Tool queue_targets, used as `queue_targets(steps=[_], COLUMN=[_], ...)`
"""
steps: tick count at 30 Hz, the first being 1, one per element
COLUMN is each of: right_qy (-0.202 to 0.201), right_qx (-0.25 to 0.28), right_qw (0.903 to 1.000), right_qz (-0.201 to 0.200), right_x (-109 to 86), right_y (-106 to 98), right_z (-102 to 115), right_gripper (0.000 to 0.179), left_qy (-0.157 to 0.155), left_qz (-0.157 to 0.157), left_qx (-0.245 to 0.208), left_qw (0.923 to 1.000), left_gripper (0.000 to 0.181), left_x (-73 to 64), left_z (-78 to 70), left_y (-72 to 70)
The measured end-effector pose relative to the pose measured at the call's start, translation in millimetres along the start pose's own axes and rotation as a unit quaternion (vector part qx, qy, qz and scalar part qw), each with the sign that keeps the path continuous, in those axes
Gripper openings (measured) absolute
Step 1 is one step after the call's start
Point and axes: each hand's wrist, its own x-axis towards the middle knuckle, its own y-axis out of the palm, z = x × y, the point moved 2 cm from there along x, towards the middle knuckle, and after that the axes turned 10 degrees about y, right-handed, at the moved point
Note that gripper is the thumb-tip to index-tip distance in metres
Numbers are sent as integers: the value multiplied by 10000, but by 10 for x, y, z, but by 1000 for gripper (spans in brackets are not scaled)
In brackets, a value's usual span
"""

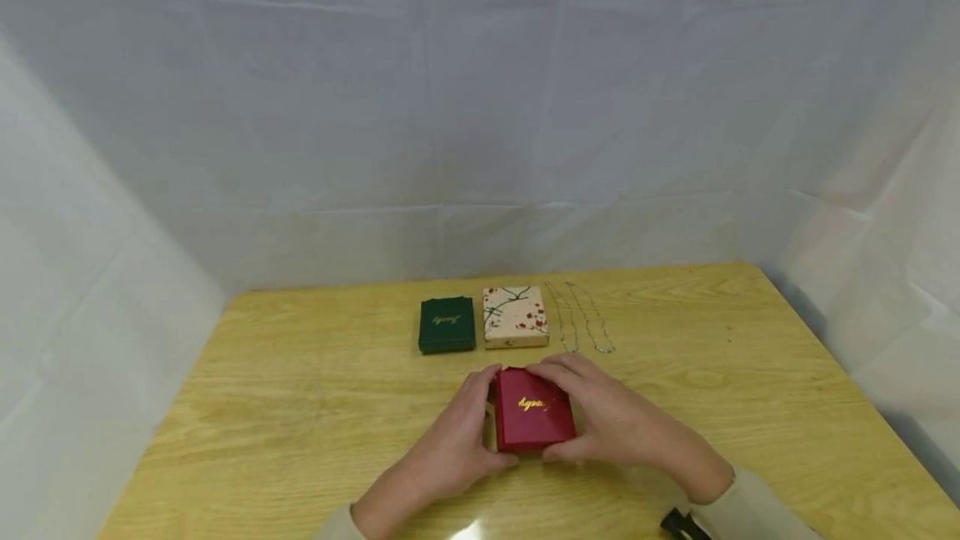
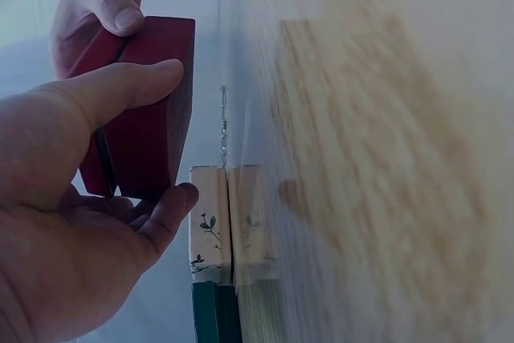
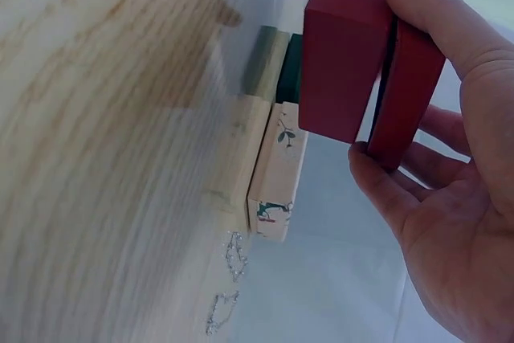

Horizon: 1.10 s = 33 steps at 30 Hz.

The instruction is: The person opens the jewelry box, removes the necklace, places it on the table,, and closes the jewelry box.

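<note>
Both hands hold a red jewelry box [image 1: 534,419] with gold lettering on its lid, above the near middle of the table. My left hand [image 1: 457,440] grips its left side, thumb toward me and fingers at the far side. On the opposite side my right hand [image 1: 611,415] grips it the same way. A narrow dark gap runs between the lid [image 3: 411,78] and the deeper base [image 3: 341,54], widening toward one end. In the left wrist view, the left thumb lies across the base [image 2: 148,146]. The inside of the box is hidden.
Beyond the hands, a green box [image 1: 447,325] stands beside a cream floral box [image 1: 515,319]. Two thin silver chains [image 1: 592,319] lie to the right of these on the wooden table [image 1: 315,407]. White cloth [image 1: 480,107] hangs behind. A black object [image 1: 682,523] shows by the right sleeve.
</note>
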Motion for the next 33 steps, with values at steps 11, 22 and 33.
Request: queue_targets(steps=[11,22,33], right_qy=[100,48,77], right_qx=[44,19,-237], right_qw=[9999,9998,9990], right_qz=[-56,-209,-376], right_x=[-55,-167,-305], right_y=[-110,-216,-292], right_z=[-84,-191,-411], right_gripper=[97,97,92], left_qy=[-124,-85,-204], left_qz=[75,68,175], left_qx=[76,120,221], left_qw=[9999,9999,9994], left_gripper=[104,99,100], left_x=[-41,-46,-87], left_z=[40,40,71], left_y=[-55,-98,-121])
